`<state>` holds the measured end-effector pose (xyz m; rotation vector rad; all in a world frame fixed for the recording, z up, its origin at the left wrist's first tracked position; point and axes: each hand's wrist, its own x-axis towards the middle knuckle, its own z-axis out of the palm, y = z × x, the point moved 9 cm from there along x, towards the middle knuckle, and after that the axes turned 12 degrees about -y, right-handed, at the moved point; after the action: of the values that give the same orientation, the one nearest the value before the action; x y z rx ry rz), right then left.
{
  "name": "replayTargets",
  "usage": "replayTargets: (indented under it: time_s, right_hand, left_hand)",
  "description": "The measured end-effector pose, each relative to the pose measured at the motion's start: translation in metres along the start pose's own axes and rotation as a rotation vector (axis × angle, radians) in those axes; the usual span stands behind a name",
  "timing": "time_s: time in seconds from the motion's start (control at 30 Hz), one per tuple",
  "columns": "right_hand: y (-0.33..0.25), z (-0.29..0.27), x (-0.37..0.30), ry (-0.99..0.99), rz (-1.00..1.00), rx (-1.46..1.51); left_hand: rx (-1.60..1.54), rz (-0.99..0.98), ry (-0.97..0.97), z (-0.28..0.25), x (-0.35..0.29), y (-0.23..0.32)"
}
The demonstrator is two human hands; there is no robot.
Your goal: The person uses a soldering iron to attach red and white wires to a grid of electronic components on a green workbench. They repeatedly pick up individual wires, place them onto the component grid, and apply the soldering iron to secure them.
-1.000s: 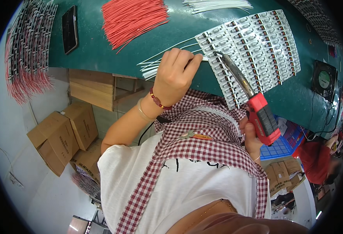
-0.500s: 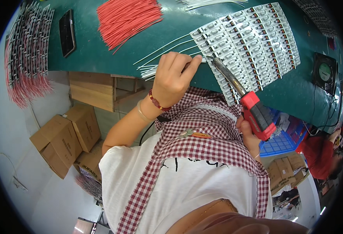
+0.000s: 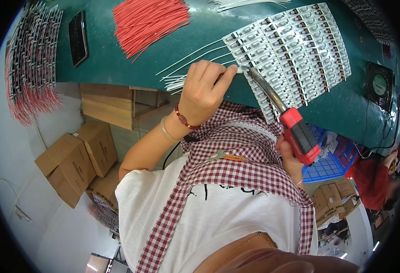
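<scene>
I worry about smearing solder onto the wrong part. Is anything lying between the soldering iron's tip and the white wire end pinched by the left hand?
Nothing visible does. The soldering iron tip sits right at the white wire end pinched by the left hand, beside the strip boards.

green worktable (image 3: pixel 118 68) | cardboard boxes (image 3: pixel 75 157) on pale floor (image 3: pixel 40 227) | blue crate (image 3: pixel 327 166) | small fan (image 3: pixel 379 84)

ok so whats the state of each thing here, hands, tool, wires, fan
left hand: pinching a white wire at the boards' edge
right hand: gripping the red handle
soldering iron: held, tip at the circuit boards
red wires: lying loose
phone: screen dark
fan: cannot tell if spinning
</scene>
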<state>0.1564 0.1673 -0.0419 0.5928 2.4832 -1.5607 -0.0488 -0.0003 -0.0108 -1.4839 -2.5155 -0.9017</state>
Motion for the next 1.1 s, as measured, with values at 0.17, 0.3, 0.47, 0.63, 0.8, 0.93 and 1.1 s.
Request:
replayTargets:
  time_s: [0.17,0.3,0.47,0.63,0.8,0.93,1.1]
  right_hand:
    - [-0.005,-0.007,-0.006,0.033,0.000,0.034]
    - [-0.005,-0.005,-0.006,0.030,-0.005,0.027]
    - [-0.011,0.002,0.004,0.001,-0.076,-0.123]
    - [-0.011,-0.001,0.001,0.009,-0.018,-0.065]
    - [-0.006,-0.008,-0.009,0.022,-0.034,-0.055]
    - [-0.003,-0.010,-0.013,0.034,-0.029,0.053]
    - [0.000,-0.008,-0.016,0.002,0.031,0.132]
  left_hand:
    - [0.026,0.033,0.010,0.002,0.000,0.001]
    - [0.033,0.030,0.015,0.001,0.001,0.002]
    - [0.038,0.030,0.026,0.000,0.001,0.002]
    - [0.019,-0.009,0.000,0.001,0.001,0.000]
    - [0.025,-0.011,0.001,0.001,0.001,0.000]
    - [0.027,-0.014,0.010,-0.001,0.002,0.000]
    - [0.004,0.061,0.047,-0.007,-0.003,0.009]
